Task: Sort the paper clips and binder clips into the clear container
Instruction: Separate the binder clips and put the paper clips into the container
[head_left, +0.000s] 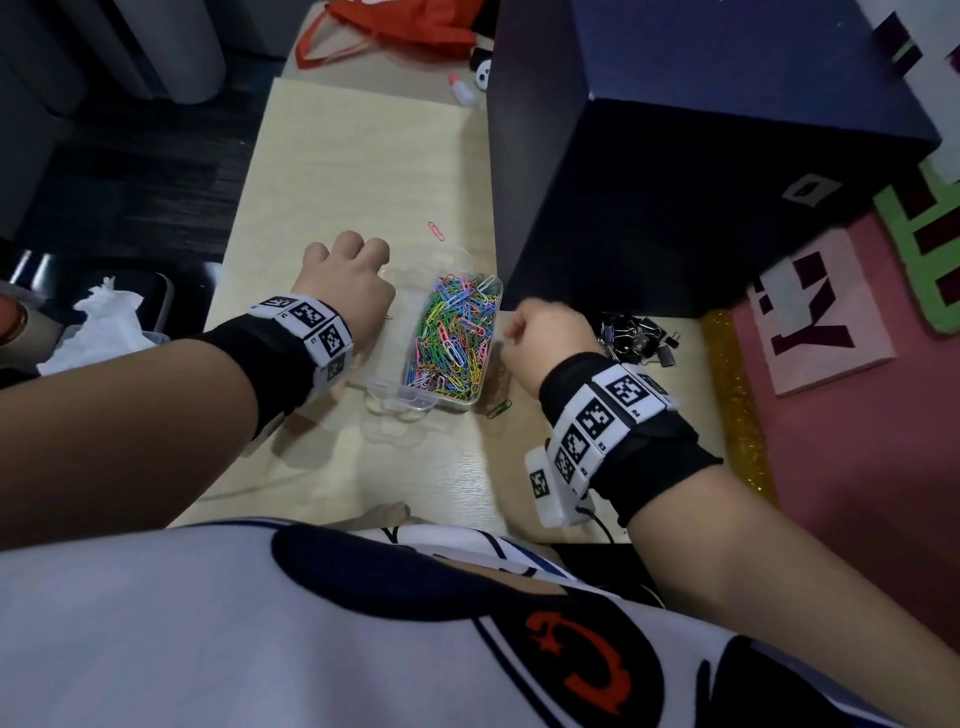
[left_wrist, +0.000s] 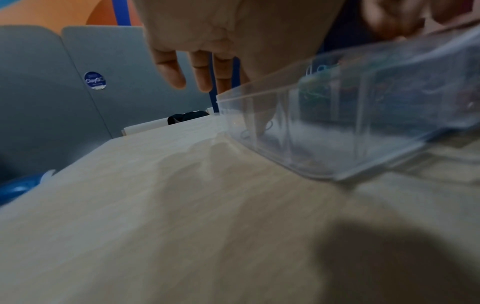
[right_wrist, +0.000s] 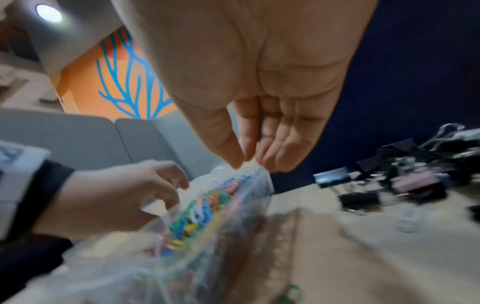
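Note:
The clear container (head_left: 415, 402) (left_wrist: 324, 133) (right_wrist: 228, 236) lies mid-table. Its right compartment is heaped with coloured paper clips (head_left: 457, 332) (right_wrist: 200, 214). My left hand (head_left: 348, 275) (left_wrist: 202, 86) (right_wrist: 171, 191) sits over the left compartment and grips its wall, one digit inside, the other fingers hanging outside. My right hand (head_left: 511, 332) (right_wrist: 246, 162) hovers at the right rim with thumb and fingertips pinched on a thin pale sliver that looks like a paper clip. Black binder clips (head_left: 634, 335) (right_wrist: 415, 181) are piled to its right. Loose pink (head_left: 435, 230) and green (head_left: 498, 409) clips lie on the table.
A tall dark blue box (head_left: 675, 156) stands right behind the container and the binder clips. A red bag (head_left: 395, 26) and a small bottle (head_left: 462, 91) lie at the far end. Crumpled tissue (head_left: 109, 327) sits off the table's left edge.

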